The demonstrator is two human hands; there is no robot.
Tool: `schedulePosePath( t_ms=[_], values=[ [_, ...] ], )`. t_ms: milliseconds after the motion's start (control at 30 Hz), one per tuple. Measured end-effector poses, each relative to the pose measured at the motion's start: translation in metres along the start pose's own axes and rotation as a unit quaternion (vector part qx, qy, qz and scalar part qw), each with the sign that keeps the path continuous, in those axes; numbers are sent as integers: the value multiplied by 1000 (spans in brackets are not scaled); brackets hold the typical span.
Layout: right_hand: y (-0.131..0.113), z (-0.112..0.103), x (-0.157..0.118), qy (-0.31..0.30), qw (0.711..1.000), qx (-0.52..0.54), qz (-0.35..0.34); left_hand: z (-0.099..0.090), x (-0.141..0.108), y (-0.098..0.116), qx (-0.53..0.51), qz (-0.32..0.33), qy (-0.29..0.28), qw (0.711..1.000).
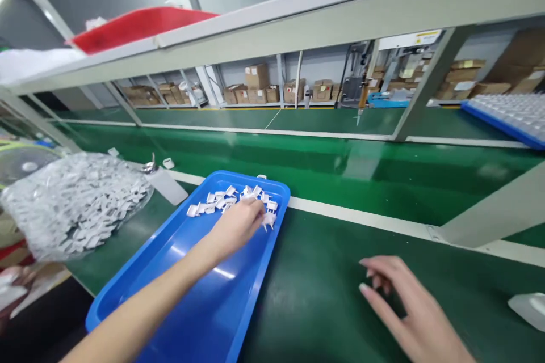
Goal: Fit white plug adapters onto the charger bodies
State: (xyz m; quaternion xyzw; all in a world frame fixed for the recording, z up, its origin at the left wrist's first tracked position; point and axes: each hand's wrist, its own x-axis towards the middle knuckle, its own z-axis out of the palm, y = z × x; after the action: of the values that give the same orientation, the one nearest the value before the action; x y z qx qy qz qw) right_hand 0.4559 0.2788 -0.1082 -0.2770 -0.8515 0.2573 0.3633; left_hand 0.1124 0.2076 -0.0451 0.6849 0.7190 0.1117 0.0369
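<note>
Left hand (240, 224) at white plastic pieces (220, 201) in blue tray (204, 306), center, fingers' hold unclear, right hand (419, 317) lower right, fingers apart

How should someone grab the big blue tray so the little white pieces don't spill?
I'd hold the blue tray by its raised rim, on both long sides at once, coming from outside. It's long and shallow, so lifting one end would probably slide things. The white pieces sit at the far end, so hold slightly past the middle and keep it level.
</note>
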Motion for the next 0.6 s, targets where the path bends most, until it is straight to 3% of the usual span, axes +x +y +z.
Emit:
schedulePosePath(
  t_ms=[67, 133, 200, 267, 333, 433, 533, 600],
  values=[
    [8, 23, -12, -45, 986, 152, 57, 1, -5, 37, -19, 50, -7, 999],
    [17, 35, -21, -73, 940, 310, 124, 14, -10, 81, -73, 136, -6, 988],
    [24, 35, -24, -84, 886, 419, 182, 32, -6, 116, -98, 235, -17, 967],
    [26, 29, -19, -96, 853, 460, 227, 42, 12, 130, -75, 283, -5, 956],
    [23, 20, -10, -90, 839, 474, 252, 39, 42, 117, -32, 255, 47, 965],
    [15, 11, 1, -90, 833, 478, 263, 22, 100, 66, 2, 159, 113, 981],
    [11, 10, 3, -113, 835, 470, 263, 10, 149, 23, 21, 136, 104, 985],
    [12, 12, 2, -105, 828, 481, 267, 12, 167, 15, 32, 142, 80, 986]
  ],
)
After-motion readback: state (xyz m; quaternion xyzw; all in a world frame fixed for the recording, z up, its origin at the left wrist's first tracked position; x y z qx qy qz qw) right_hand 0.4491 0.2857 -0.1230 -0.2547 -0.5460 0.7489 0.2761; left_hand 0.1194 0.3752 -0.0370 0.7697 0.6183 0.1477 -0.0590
